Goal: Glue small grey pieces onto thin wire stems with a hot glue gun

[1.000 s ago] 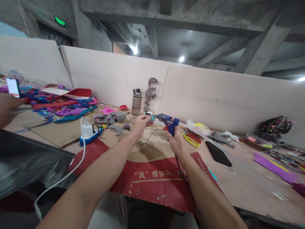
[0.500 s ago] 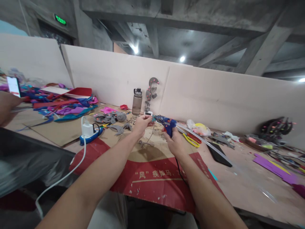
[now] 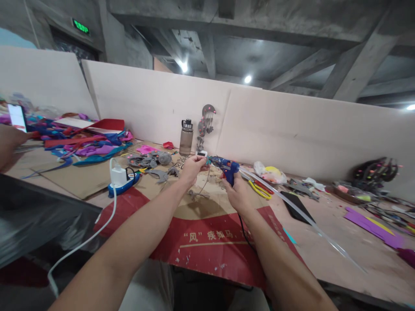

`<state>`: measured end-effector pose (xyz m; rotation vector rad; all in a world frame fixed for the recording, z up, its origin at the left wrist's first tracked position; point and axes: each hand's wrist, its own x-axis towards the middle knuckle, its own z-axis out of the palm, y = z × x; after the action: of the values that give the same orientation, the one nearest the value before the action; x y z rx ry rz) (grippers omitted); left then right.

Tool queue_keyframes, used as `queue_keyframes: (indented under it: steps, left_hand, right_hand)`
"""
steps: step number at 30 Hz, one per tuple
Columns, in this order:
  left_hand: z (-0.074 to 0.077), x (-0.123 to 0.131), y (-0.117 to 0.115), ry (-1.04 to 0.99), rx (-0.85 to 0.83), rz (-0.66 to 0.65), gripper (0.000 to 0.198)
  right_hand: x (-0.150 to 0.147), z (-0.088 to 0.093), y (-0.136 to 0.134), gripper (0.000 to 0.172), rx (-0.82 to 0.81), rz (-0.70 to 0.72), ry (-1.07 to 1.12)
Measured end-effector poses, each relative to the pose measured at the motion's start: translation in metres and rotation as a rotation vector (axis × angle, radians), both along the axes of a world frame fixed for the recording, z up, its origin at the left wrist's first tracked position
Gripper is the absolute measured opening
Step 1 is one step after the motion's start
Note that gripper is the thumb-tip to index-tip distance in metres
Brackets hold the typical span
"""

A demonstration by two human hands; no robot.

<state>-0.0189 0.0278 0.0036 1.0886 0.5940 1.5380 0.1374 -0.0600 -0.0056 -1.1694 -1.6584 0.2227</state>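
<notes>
In my right hand (image 3: 236, 185) is a blue hot glue gun (image 3: 230, 169), its nozzle pointing left and a long clear glue stick (image 3: 298, 208) trailing out of its back. My left hand (image 3: 193, 167) is closed, pinching a small teal piece (image 3: 208, 161) right at the nozzle tip. A thin cord (image 3: 206, 183) hangs from that piece toward the board. Beneath both hands lies a red and brown cardboard sheet (image 3: 207, 229). The fingertips of my left hand partly hide what they pinch.
Yellow-handled scissors (image 3: 261, 191) and a black phone (image 3: 296, 208) lie to the right. A water bottle (image 3: 186, 139) stands at the back. A white charger (image 3: 119, 176) sits in a blue power strip (image 3: 125, 186) at left. Another person's hand (image 3: 11, 144) is near felt scraps (image 3: 87, 144).
Both hands stay almost in place, with the glue gun still against the teal piece. The trailing end of the glue stick has shifted slightly.
</notes>
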Motion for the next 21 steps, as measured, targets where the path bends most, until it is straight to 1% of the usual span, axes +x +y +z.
queue_keyframes:
  steps: [5,12,19,21]
  left_hand:
    - [-0.0016,-0.0005,0.0009,0.007,-0.004,-0.011,0.018]
    - [-0.0019,0.0002,0.0011,0.000,-0.008,-0.013,0.021]
    - [-0.0023,-0.0006,0.0024,0.005,0.005,-0.018,0.021]
    - [-0.0023,-0.0007,0.0020,0.003,0.002,-0.018,0.021]
  right_hand:
    - [0.0009,0.0009,0.0002,0.021,-0.011,-0.037,0.012]
    - [-0.0006,0.0009,-0.0007,0.024,-0.018,0.010,0.018]
    - [-0.0001,-0.0010,0.0010,0.023,0.006,-0.040,0.020]
    - [0.0000,-0.0009,0.0004,0.022,-0.006,-0.031,0.011]
